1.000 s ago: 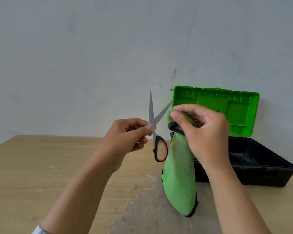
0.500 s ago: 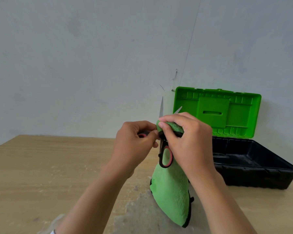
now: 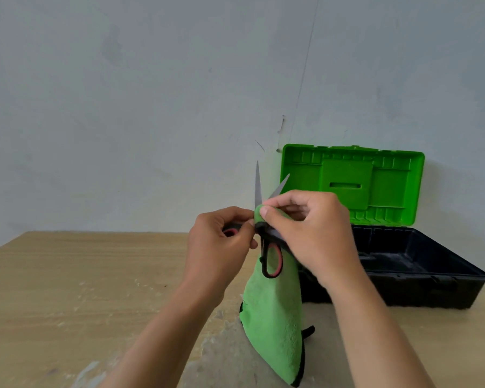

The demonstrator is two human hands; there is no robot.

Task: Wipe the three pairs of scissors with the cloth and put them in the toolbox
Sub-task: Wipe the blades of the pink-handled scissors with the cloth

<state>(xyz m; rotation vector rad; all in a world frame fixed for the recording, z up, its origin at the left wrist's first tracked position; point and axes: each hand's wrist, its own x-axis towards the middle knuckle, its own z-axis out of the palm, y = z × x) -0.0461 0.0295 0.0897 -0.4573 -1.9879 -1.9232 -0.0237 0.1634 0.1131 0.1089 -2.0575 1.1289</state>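
Observation:
A pair of scissors (image 3: 272, 260) with black and red handles is held upright above the table, its two blades spread and pointing up. My left hand (image 3: 217, 247) grips one handle loop. My right hand (image 3: 308, 233) pinches the green cloth (image 3: 275, 326) around the base of the blades, and the cloth hangs down to the table. The toolbox (image 3: 420, 264) stands open at the right, with a black tray and a raised green lid (image 3: 353, 180). No other scissors are in view on the table.
The wooden table (image 3: 81, 289) has a worn grey patch near the front middle. A pale wall rises right behind the table and the toolbox.
My right hand with the cloth has come down from the blade tips to the base of the blades. My left hand has closed around a handle loop. The blades stay spread.

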